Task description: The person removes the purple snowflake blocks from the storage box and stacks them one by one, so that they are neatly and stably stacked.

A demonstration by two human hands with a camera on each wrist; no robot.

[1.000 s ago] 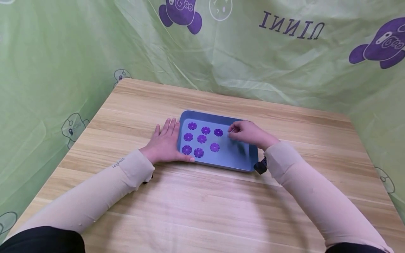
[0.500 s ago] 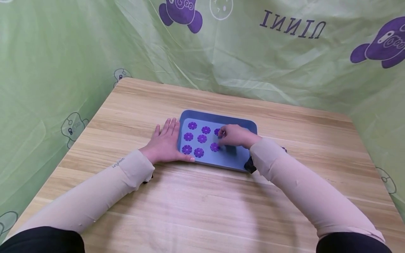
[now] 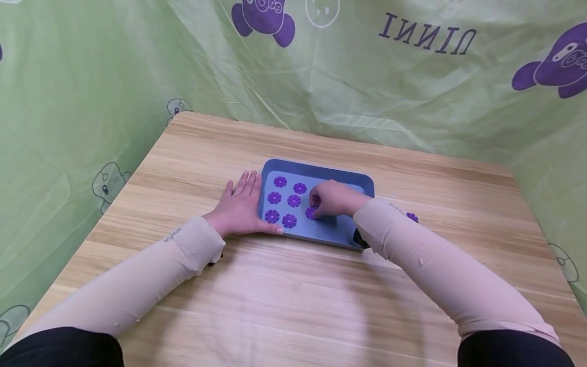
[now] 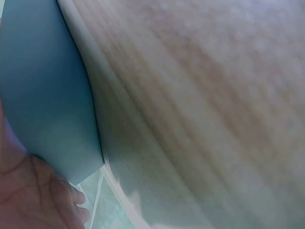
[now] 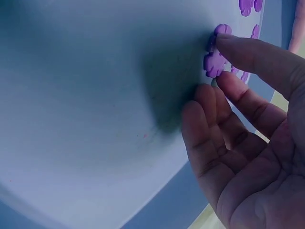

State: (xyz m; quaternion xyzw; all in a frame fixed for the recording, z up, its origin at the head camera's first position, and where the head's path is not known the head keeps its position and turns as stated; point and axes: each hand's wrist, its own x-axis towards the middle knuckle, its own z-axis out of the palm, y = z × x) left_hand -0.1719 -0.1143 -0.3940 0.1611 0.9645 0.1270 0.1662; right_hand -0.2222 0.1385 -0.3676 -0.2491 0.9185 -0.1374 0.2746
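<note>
A shallow blue tray (image 3: 339,238) holds several purple flower-shaped discs (image 3: 294,201) lying flat on its left part. My left hand (image 3: 239,209) rests spread along the tray's left side, thumb on the near rim; in the left wrist view that hand (image 4: 38,195) lies against the blue tray wall (image 4: 52,95). My right hand (image 3: 334,198) is over the tray's middle, fingers curled down at a disc (image 3: 310,212). In the right wrist view my right hand (image 5: 257,133) has thumb and index finger on opposite sides of a purple disc (image 5: 215,64). The hand hides any disc behind it.
Another purple disc (image 3: 412,217) lies on the wooden table (image 3: 257,295) to the right of the tray, just beyond my right sleeve. A green patterned cloth (image 3: 367,92) hangs behind the table and at its sides.
My right hand has moved left and slightly down within the tray to the lower right disc, covering the upper right one. The disc on the table has come into view. My left hand stays put.
</note>
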